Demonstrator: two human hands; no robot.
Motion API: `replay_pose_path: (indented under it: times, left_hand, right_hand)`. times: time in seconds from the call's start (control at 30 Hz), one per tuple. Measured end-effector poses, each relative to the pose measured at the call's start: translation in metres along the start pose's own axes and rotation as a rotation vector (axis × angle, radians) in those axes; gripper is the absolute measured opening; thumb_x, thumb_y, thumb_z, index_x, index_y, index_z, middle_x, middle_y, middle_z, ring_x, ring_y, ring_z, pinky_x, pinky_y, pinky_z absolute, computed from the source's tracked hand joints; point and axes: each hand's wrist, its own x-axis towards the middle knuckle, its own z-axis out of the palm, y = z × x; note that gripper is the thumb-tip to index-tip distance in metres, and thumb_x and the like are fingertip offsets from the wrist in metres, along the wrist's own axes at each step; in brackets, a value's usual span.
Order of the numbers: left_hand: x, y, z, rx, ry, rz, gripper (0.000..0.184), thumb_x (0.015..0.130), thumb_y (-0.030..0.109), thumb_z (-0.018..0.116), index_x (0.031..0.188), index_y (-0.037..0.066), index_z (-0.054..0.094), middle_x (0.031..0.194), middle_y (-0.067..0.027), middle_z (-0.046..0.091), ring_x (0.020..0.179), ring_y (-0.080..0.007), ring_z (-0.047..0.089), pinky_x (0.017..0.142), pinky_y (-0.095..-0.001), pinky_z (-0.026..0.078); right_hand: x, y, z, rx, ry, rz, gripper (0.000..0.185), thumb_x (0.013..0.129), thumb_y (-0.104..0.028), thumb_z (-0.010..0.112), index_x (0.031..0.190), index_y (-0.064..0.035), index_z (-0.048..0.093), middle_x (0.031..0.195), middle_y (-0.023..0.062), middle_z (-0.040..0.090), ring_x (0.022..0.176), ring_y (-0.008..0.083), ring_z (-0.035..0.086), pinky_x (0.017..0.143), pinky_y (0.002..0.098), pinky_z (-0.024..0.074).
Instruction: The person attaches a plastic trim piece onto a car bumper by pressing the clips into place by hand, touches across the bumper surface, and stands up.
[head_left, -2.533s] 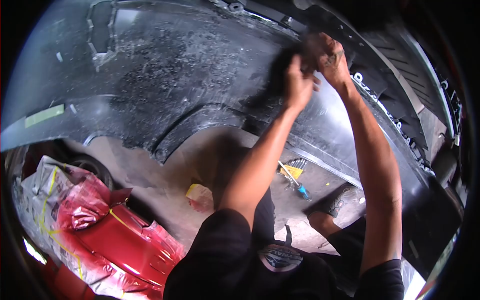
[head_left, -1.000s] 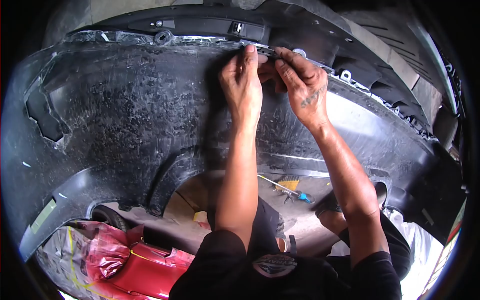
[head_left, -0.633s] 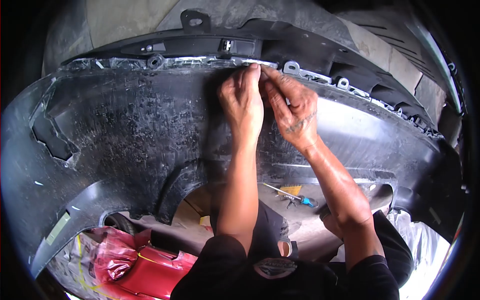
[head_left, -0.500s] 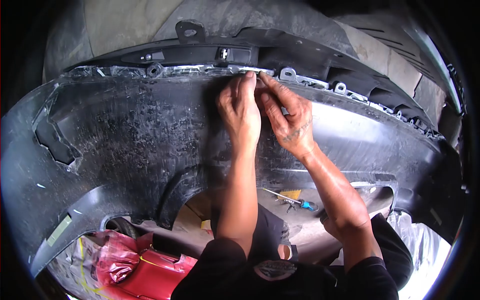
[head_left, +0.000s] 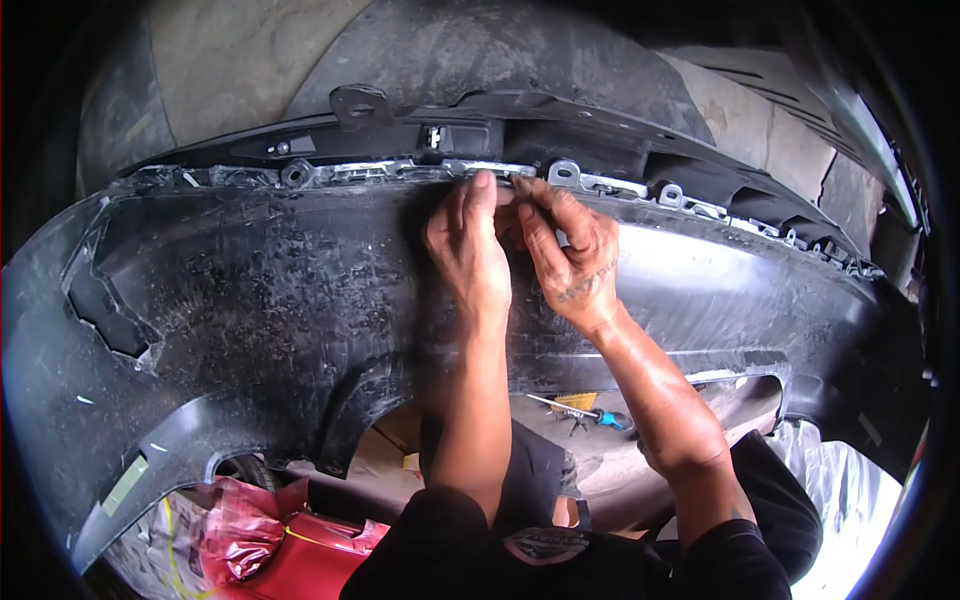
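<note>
A large black car bumper cover point(head_left: 270, 260) lies across the view, its face scuffed and dusty. Along its upper edge runs a row of clips and tabs point(head_left: 600, 185). My left hand point(head_left: 468, 245) is at the middle of that edge, thumb pointing up against it and fingers curled inward. Just right of it, my right hand point(head_left: 578, 255) has thumb and index finger bent together at the same edge. The fingertips of both hands almost meet. Whatever sits between them is hidden by the fingers and shadow.
Beyond the edge are black plastic inner parts point(head_left: 580, 130) with a holed tab point(head_left: 360, 105). Through the lower opening show a blue-handled tool point(head_left: 608, 418) and a yellow piece point(head_left: 572, 402). Red, partly wrapped bodywork point(head_left: 310, 560) stands at lower left, clear plastic sheeting point(head_left: 830, 480) at right.
The bumper edge sits slightly lower in view, and both hands with it. My right index finger is more bent and closer to the thumb. Both hands stay at the same stretch of edge.
</note>
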Motion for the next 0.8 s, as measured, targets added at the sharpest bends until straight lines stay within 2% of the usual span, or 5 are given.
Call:
replay_pose_path:
  times: [0.3, 0.33, 0.43, 0.63, 0.8]
  left_hand:
    - [0.003, -0.004, -0.005, -0.076, 0.005, 0.023, 0.045, 0.107, 0.035, 0.059, 0.087, -0.004, 0.07, 0.077, -0.0088, 0.072, 0.069, -0.0175, 0.07, 0.068, -0.0318, 0.058]
    - [0.003, 0.0, -0.005, -0.083, 0.006, 0.022, 0.043, 0.107, 0.033, 0.061, 0.087, -0.004, 0.07, 0.077, -0.0084, 0.072, 0.069, -0.0163, 0.07, 0.068, -0.0314, 0.057]
    - [0.011, -0.003, -0.012, 0.171, 0.104, 0.244, 0.03, 0.1, 0.021, 0.074, 0.087, -0.004, 0.066, 0.071, -0.0021, 0.066, 0.063, -0.0046, 0.056, 0.059, -0.0255, 0.046]
    - [0.016, -0.008, -0.013, 0.038, 0.132, 0.358, 0.021, 0.095, 0.011, 0.078, 0.089, -0.003, 0.063, 0.071, -0.0003, 0.063, 0.061, -0.0039, 0.054, 0.054, -0.0225, 0.042]
    - [0.011, 0.008, -0.013, 0.233, 0.146, 0.307, 0.031, 0.096, 0.013, 0.076, 0.075, -0.004, 0.061, 0.053, -0.0049, 0.055, 0.053, -0.0069, 0.044, 0.05, -0.0325, 0.039]
  right_hand:
    - [0.025, -0.011, -0.012, 0.025, -0.169, 0.215, 0.012, 0.101, -0.007, 0.064, 0.109, 0.0006, 0.065, 0.072, 0.0039, 0.064, 0.064, 0.0088, 0.059, 0.06, 0.028, 0.0494]
    - [0.03, -0.021, -0.016, -0.023, -0.185, 0.208, 0.015, 0.094, -0.007, 0.061, 0.106, 0.0008, 0.065, 0.085, 0.0229, 0.072, 0.085, 0.0406, 0.074, 0.07, 0.043, 0.058]
    - [0.038, -0.035, -0.022, -0.221, -0.281, 0.08, 0.015, 0.095, -0.008, 0.062, 0.106, 0.0007, 0.068, 0.084, 0.0226, 0.072, 0.085, 0.0401, 0.074, 0.071, 0.0437, 0.0578]
    - [0.052, -0.034, -0.021, -0.44, -0.322, -0.254, 0.014, 0.09, -0.004, 0.071, 0.104, -0.0039, 0.07, 0.086, 0.0178, 0.072, 0.079, 0.0396, 0.071, 0.069, 0.044, 0.0563]
    - [0.055, -0.02, -0.017, -0.488, -0.295, -0.422, 0.013, 0.087, -0.001, 0.073, 0.098, -0.0039, 0.068, 0.087, 0.0169, 0.07, 0.079, 0.0397, 0.071, 0.068, 0.0459, 0.0561]
